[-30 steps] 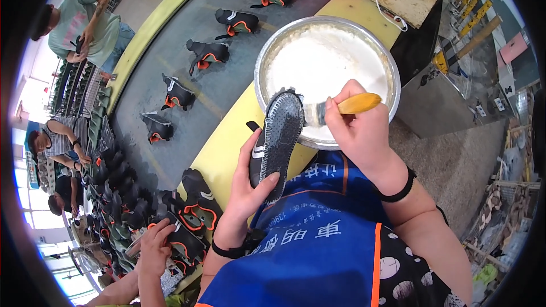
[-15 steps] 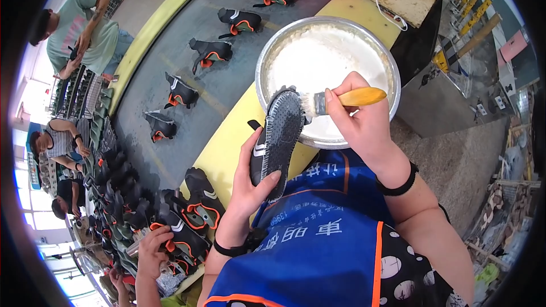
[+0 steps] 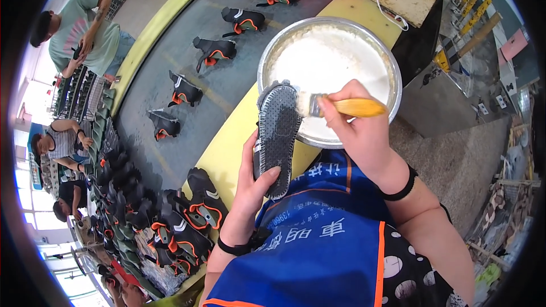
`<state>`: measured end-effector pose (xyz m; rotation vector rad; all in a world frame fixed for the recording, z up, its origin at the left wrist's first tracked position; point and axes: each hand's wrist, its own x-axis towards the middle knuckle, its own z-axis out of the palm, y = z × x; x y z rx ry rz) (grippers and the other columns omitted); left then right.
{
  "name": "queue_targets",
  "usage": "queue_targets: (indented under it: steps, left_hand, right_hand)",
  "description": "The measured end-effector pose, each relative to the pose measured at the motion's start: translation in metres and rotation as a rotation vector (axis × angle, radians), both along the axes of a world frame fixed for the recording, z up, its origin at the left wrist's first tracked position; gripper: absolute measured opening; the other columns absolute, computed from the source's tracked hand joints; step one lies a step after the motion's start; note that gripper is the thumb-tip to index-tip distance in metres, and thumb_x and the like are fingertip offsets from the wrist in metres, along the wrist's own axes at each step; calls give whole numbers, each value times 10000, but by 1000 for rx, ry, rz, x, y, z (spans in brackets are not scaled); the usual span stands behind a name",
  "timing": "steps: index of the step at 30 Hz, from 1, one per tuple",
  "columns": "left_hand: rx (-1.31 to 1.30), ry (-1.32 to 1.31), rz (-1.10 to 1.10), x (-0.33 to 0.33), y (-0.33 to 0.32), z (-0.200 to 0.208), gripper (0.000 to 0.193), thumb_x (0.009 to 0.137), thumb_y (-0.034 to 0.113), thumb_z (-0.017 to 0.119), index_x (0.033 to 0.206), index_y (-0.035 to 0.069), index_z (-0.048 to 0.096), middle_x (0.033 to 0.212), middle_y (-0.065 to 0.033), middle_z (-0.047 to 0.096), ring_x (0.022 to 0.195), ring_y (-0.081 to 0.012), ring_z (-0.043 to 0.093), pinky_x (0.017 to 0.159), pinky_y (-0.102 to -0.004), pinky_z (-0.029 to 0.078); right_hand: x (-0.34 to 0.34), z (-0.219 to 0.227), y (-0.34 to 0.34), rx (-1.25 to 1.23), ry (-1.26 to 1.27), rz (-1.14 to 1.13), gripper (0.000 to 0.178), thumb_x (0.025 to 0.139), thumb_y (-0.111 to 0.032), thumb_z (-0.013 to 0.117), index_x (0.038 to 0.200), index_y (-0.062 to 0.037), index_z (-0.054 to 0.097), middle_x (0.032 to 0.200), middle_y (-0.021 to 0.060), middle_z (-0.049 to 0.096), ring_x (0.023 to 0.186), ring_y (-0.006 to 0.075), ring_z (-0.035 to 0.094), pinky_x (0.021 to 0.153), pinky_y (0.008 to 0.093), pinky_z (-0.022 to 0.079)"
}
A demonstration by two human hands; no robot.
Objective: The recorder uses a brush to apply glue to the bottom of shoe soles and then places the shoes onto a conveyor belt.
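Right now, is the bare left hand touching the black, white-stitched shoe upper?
Touching: in the head view, the left hand has its thumb on the shoe upper.

Both hands in view, bare, well apart, each in a grip. Left hand (image 3: 248, 185): raised in front of the body, thumb (image 3: 268, 179) laid across on the near side, pointing up and right; index finger stretched upward along the left, the other fingers mostly hidden. Left forearm (image 3: 212, 277) rises from the lower edge, wrist (image 3: 234, 235) roughly in line. Right hand (image 3: 361, 128): higher than left, pinch grip, thumb extended toward the left, index finger bent above it. Right arm (image 3: 441, 244) enters from lower right, slanting up-left.
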<state>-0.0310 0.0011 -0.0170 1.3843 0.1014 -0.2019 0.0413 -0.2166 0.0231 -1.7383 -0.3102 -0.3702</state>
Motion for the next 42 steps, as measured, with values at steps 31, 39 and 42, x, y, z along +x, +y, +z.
queue_targets:
  steps: [31,39,42]
  left_hand:
    - [-219,105,-59,-11,32,-4,823,788,199,616,1512,3,276,1422,-161,478,1289,-241,503,1092,-346,373]
    - [-848,76,408,-2,116,0,679,872,478,500,1260,-78,528,1079,-175,629,840,-250,622,624,-344,508]
    - [-854,197,567,2,158,18,641,889,507,463,1251,-17,544,1057,-143,628,871,-246,622,636,-342,496]
  right_hand:
    - [28,-14,-23,-104,-297,-135,63,908,3,670,915,8,607,834,63,593,729,120,577,647,253,457]
    - [26,-80,-61,37,10,-194,92,997,-35,551,914,5,549,837,29,522,706,77,505,640,217,430]
    - [36,-99,-74,13,47,-209,110,1001,-47,553,901,-3,537,809,18,501,684,67,485,613,215,408]
